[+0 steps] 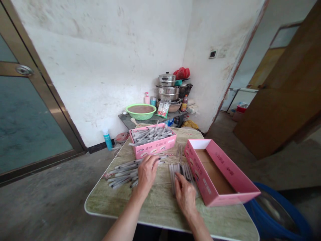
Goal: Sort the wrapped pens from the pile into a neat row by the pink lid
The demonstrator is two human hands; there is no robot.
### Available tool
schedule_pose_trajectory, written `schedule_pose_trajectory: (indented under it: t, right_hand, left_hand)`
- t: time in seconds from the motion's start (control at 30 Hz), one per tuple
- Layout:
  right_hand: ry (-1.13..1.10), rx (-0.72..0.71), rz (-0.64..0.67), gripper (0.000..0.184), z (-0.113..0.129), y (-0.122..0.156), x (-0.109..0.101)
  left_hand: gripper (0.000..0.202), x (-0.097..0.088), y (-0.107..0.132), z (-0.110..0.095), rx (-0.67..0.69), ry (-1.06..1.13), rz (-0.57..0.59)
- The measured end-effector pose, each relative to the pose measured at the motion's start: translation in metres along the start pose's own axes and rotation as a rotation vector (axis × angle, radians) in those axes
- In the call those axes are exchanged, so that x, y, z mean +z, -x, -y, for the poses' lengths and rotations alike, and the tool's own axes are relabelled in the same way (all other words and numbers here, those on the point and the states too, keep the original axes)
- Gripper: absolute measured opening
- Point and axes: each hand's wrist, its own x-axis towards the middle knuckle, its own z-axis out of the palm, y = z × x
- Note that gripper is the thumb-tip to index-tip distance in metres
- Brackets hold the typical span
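Observation:
My left hand (147, 172) is over a loose pile of grey, see-through pens (122, 172) with dark ends, its fingers closed around a pen end at the pile's right side. Closer to the middle right, my right hand (186, 194) has curled fingers pinching at a pen in a side-by-side row of pens (173, 170). Part of that row is hidden beneath the hand. Behind the pile, a pink cardboard box (155, 147) is heaped with similar pens. To the right of the row, a longer pink box (208, 190) stands with its bare brown bottom showing.
The light wood-patterned table (160, 209) has rounded corners. Beyond it, a low dark stand holds a green basin (141, 115), stacked steamer pots (167, 90) and bottles. A blue tub (283, 214) is at the right, a spray can (107, 140) on the floor at left.

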Motion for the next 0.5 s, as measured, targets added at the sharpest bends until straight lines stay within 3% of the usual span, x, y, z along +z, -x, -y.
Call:
schedule_pose_trajectory:
  t: [0.1,0.17,0.3,0.4,0.5]
  right_hand:
    - [-0.134,-0.022,-0.051,0.039,0.002,0.01,0.006]
    - [-0.193,-0.013,-0.078,0.038,0.003,0.016,0.008]
    - [-0.27,0.042,-0.088,0.036,0.003,0.021,0.005]
    - [-0.35,0.082,-0.085,0.036,0.006,0.019,0.0]
    - [-0.492,0.136,-0.036,0.032,0.009,0.015,-0.004]
  left_hand:
    - [0.017,0.002,0.003,-0.029,-0.078,0.344,0.013]
    - [0.02,0.006,0.006,-0.035,-0.199,0.583,0.05]
    - [0.027,0.016,0.016,-0.025,-0.375,0.863,0.255]
    - [0.028,0.024,0.028,-0.014,-0.429,0.923,0.471]
    - [0.029,0.029,0.038,-0.01,-0.477,0.961,0.597]
